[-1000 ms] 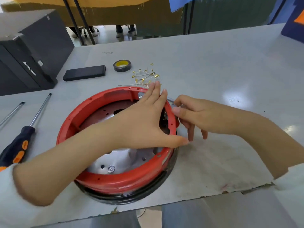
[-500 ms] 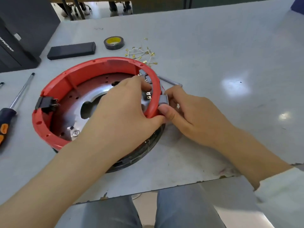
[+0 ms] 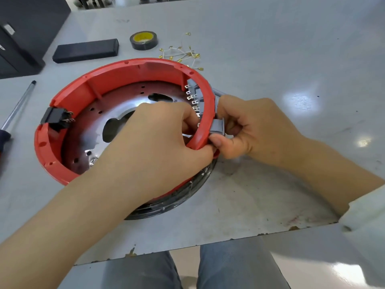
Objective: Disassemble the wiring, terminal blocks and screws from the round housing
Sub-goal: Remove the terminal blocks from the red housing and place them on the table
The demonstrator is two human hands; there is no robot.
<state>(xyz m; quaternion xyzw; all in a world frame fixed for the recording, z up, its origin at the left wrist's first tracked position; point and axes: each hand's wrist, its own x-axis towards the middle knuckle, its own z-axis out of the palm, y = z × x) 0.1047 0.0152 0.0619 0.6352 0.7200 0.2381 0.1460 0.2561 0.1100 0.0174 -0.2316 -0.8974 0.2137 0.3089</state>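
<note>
On a scuffed grey worktop (image 3: 270, 59), a round red plastic housing (image 3: 116, 80) with a shiny metal base sits centre-left. The left hand (image 3: 158, 140) curls over its rim at 3 o'clock, fingers inside by the metal-tabbed terminal blocks (image 3: 192, 97); the right hand (image 3: 250, 126) pinches a grey block (image 3: 217, 127) outside the wall. Loose brass-tipped wires (image 3: 181, 54) lie at 12 o'clock — beside a black tape roll (image 3: 143, 40).

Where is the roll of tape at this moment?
The roll of tape lies flat on the table, far centre, beyond the red housing, between the black box and loose wires.
</note>
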